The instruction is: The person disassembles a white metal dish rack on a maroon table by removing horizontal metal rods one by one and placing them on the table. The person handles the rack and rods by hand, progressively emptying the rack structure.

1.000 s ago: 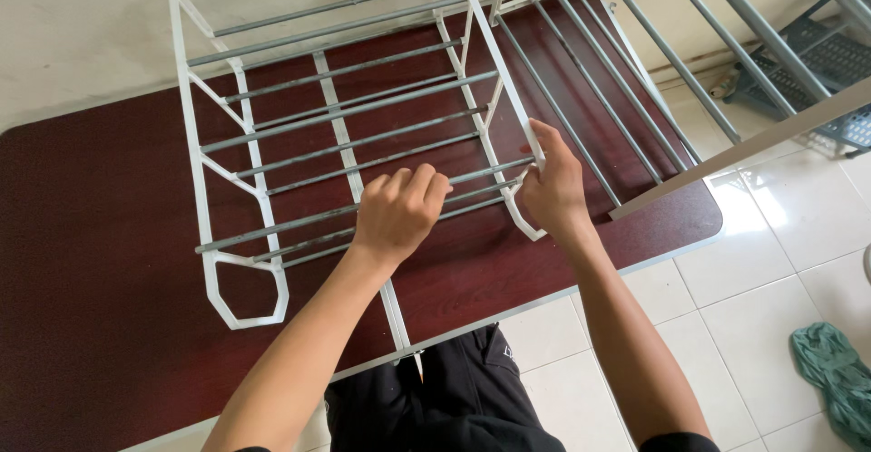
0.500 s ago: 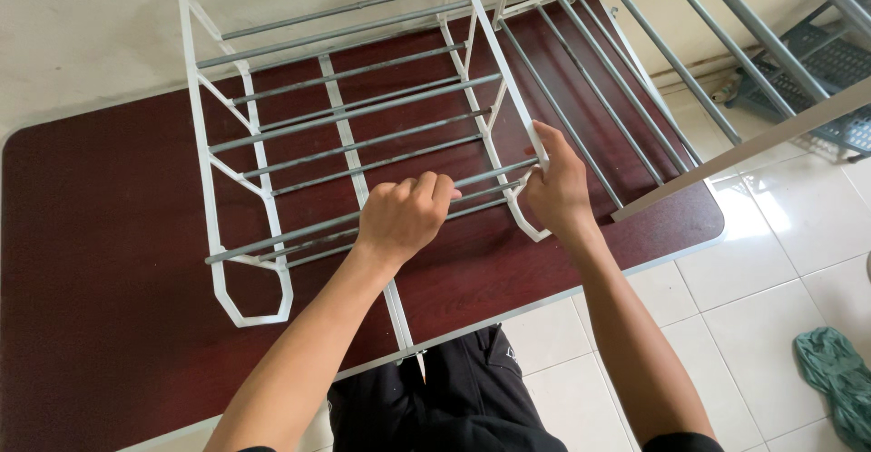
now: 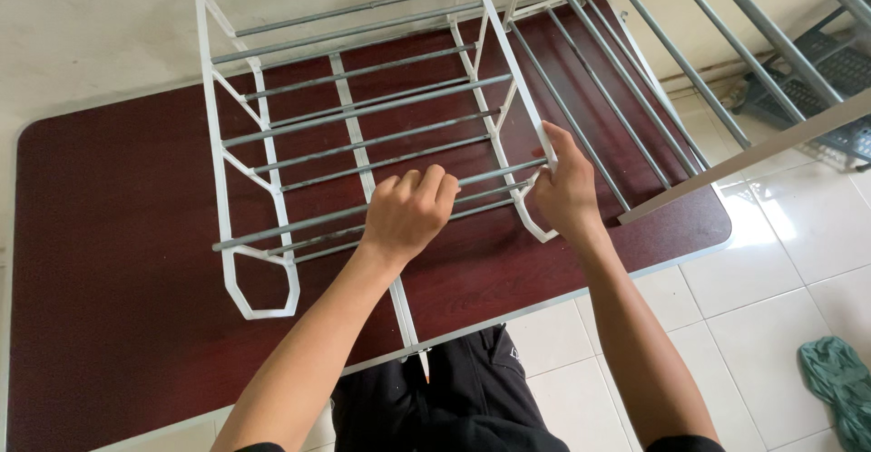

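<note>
A white-framed rack [image 3: 272, 171] with grey bars lies on its side on the dark-red table.

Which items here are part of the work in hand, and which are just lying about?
In use:
- white rack frame
- grey rod, gripped by the left hand
- white side piece, held by the right hand
- dark red table under the rack

Lying about:
- green cloth on the floor tiles
- dark step stool

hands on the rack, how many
2: the left hand is closed around a grey rod near the rack's front, the right hand grips the white side frame.
</note>
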